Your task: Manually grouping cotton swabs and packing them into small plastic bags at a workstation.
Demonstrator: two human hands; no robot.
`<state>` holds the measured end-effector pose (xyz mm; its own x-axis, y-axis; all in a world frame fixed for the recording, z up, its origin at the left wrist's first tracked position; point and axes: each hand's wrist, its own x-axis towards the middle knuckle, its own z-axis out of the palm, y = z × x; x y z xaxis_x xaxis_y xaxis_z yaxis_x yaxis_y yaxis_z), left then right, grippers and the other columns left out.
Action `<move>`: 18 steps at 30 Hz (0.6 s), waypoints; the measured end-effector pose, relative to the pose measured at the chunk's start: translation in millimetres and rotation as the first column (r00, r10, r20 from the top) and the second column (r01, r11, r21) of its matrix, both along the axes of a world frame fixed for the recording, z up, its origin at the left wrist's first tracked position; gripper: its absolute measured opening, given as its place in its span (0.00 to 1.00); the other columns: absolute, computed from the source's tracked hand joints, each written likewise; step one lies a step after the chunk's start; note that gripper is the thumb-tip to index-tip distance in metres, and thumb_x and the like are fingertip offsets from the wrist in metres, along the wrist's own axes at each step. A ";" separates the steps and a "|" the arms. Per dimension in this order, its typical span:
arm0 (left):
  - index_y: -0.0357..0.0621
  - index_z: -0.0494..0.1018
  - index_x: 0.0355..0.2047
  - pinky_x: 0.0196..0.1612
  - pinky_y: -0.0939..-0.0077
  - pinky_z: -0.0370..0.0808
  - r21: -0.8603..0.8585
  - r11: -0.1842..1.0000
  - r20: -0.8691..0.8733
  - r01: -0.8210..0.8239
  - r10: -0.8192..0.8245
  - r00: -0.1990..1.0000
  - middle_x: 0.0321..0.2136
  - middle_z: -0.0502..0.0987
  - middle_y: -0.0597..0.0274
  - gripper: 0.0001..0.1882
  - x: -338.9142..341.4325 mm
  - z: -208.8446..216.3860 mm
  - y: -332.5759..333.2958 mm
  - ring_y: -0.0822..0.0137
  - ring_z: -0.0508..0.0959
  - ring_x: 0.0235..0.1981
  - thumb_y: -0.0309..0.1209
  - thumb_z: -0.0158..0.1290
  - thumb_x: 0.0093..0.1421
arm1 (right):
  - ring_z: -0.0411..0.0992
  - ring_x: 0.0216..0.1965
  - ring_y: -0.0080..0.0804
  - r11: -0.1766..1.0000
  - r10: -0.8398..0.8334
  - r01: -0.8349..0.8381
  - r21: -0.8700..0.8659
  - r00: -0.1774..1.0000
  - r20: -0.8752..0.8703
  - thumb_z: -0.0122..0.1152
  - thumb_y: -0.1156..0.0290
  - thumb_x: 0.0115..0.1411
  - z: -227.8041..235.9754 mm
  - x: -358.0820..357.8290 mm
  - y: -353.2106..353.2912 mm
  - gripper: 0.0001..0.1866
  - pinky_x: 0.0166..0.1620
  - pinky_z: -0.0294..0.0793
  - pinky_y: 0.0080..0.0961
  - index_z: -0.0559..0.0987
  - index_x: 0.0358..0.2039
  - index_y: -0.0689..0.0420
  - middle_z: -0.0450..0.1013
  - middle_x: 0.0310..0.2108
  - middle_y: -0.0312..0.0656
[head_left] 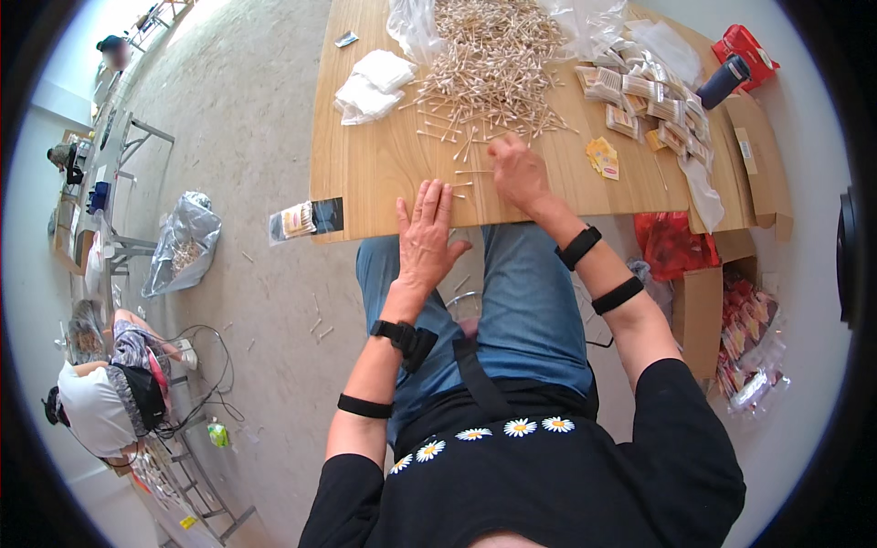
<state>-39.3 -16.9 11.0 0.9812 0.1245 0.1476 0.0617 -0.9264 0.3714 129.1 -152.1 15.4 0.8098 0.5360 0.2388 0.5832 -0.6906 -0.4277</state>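
Observation:
My left hand [426, 236] lies flat at the table's near edge, fingers stretched out, the thumb pointing right. The heads of a few cotton swabs [462, 190] show just beside its fingertips, and the fingers may cover part of their sticks. My right hand [521, 177] is over the table with its fingers curled together, slightly blurred. One cotton swab [471, 172] lies level, its right end reaching the curled fingers; whether they grip it is hidden. Beyond both hands spreads a large heap of loose cotton swabs [489, 68] with wooden sticks.
Packed swab bags [671, 105], yellow cards [602, 157] and a dark bottle [723, 80] stand to the right. White pouches [375, 84] and a swab pack [298, 219] are at left. A lined bin [185, 242] is on the floor; another person [102, 406] sits farther left.

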 end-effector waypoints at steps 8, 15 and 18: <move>0.43 0.56 0.69 0.69 0.37 0.46 0.018 1.000 0.012 -0.019 0.018 1.000 0.67 0.58 0.54 0.54 1.3 0.1 -4.9 0.54 0.54 0.71 0.39 0.71 0.43 | 0.78 0.37 0.55 0.996 -0.036 0.036 -0.079 0.999 0.012 0.55 0.75 0.56 -12.1 5.7 0.4 0.07 0.39 0.79 0.46 0.77 0.36 0.57 0.73 0.40 0.51; 0.46 0.56 0.69 0.70 0.38 0.46 0.010 1.000 0.017 -0.012 0.012 1.000 0.69 0.55 0.55 0.54 -0.5 -2.7 -3.3 0.55 0.53 0.72 0.39 0.71 0.43 | 0.78 0.36 0.56 0.986 -0.103 0.099 -0.137 0.995 -0.017 0.55 0.75 0.56 -7.5 -6.8 6.0 0.06 0.38 0.79 0.46 0.78 0.35 0.56 0.74 0.40 0.51; 0.48 0.55 0.70 0.70 0.39 0.45 0.006 1.000 0.014 -0.011 0.011 1.000 0.71 0.53 0.57 0.55 -1.0 -3.2 -3.1 0.56 0.51 0.72 0.38 0.71 0.43 | 0.78 0.37 0.55 0.996 -0.017 0.012 -0.087 0.999 -0.047 0.56 0.73 0.57 -9.7 -17.5 16.0 0.06 0.40 0.79 0.46 0.78 0.35 0.55 0.73 0.40 0.50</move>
<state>-40.3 -20.0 7.8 0.9775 0.1344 0.1626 0.0665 -0.9279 0.3668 111.6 -136.1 5.8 0.8270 0.5410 0.1529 0.5532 -0.7344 -0.3932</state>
